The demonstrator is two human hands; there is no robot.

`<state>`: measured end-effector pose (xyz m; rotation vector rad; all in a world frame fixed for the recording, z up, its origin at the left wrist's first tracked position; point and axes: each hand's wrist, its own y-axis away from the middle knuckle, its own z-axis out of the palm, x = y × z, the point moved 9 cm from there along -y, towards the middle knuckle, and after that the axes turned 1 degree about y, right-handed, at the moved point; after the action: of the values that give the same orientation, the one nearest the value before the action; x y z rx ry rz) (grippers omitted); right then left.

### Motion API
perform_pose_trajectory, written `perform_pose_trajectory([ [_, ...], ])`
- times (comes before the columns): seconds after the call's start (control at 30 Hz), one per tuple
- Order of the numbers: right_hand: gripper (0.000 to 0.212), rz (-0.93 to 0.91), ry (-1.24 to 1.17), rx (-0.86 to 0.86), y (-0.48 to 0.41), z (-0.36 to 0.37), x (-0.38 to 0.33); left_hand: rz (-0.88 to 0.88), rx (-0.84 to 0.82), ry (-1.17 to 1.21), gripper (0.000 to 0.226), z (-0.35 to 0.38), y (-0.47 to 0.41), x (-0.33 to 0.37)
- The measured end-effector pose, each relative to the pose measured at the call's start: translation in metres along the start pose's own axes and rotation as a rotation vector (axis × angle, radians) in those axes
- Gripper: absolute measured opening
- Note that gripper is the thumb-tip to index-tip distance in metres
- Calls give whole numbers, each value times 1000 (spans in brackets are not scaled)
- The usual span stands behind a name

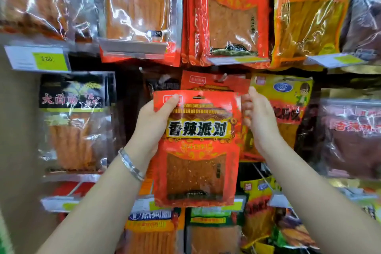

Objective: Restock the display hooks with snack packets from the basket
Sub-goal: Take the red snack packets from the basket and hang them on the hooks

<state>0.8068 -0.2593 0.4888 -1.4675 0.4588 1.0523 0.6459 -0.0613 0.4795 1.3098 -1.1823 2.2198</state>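
**A:** Where's the packet right now?

**B:** Up in front of the rack, middle row. The red packet [198,150] is held upright, facing us. Its hang hole [199,97] sits just below the hook [223,77], not yet on it. A matching packet [214,82] hangs there behind it.

**A:** And the grips?

**B:** The left grip [153,118], the one with the bracelet [132,164] on its wrist, pinches the top left corner, thumb on the front and fingers behind. The right grip [258,117] is at the top right edge, fingers curled in. I can't tell from here whether it has this packet or the one behind.

**A:** How does it look to handle?

**B:** Light, I'd say. It's a thin flat pouch in glossy film, with a flat sheet of snack showing through the window. It stands straight from that corner pinch, so there's some stiffness. The film will flex, though, and could slide under a loose thumb.

**A:** Best place to hold it?

**B:** The sealed top strip, either side of the hole. That leaves the hole free and spares the snack sheet, which I'd guess cracks if squeezed.

**A:** Any risk?

**B:** Tearing the hole if it goes on crooked. It wants lining up square to the hook's tip first.
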Motion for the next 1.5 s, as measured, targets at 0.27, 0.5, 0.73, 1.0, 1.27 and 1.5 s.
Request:
perform_pose_trajectory([
  [0.27, 4, -165, -60, -51, -3, -5, -44, 447, -18, -310, 45, 34, 8, 51],
  [0.5, 18, -203, 80, 31, -16, -13, -62, 659, -119, -620, 53, 63, 18, 78],
  [0.73, 29, -176, 129, 51, -27, -8, -51, 629, -109, -666, 54, 59, 14, 72],
  [1.0, 61, -277, 400, 159, -10, -20, -15, 641, -192, -867, 71, 58, 21, 16],
  [1.27, 67, -715, 1077, 85, 50, 8, 19, 274, -215, -976, 86, 21, 2, -82],
  [1.5, 62, -517, 1337, -77, 20, 25, 61, 163, -310, -974, 98, 27, -20, -114],
])
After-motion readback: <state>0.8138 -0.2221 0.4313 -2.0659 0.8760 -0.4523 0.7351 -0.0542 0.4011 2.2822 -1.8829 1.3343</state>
